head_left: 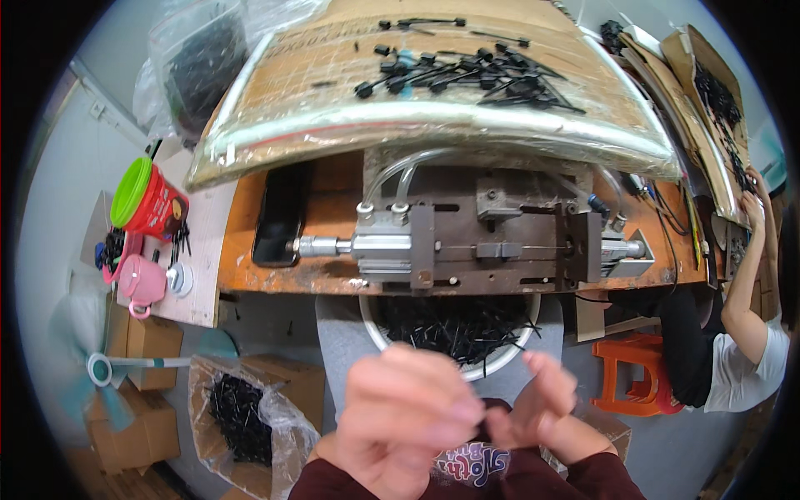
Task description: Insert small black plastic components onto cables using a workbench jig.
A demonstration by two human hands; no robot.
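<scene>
Both my hands hover in front of a white-rimmed basin [372,327] that holds many thin black plastic pieces [450,325]. My left hand [408,404] is blurred, its fingers curled together; whatever they may pinch is hidden. Beside it, my right hand [542,400] has its thumb and forefinger apart, with no held thing visible. Above the basin, at the bench edge, sits a dark metal fixture [458,262] with an air cylinder [383,252] on its left and another at its right end. A small grey block [497,250] sits in its middle on a thin rod.
Black rod-like parts with round heads [475,71] lie on a plastic-wrapped cardboard sheet [308,71] behind the fixture. A phone [279,218], a red tub [154,200] and a pink cup [142,280] stand left. A fan [100,368], an open bag [242,417], an orange stool [629,375] and a co-worker [750,333] surround me.
</scene>
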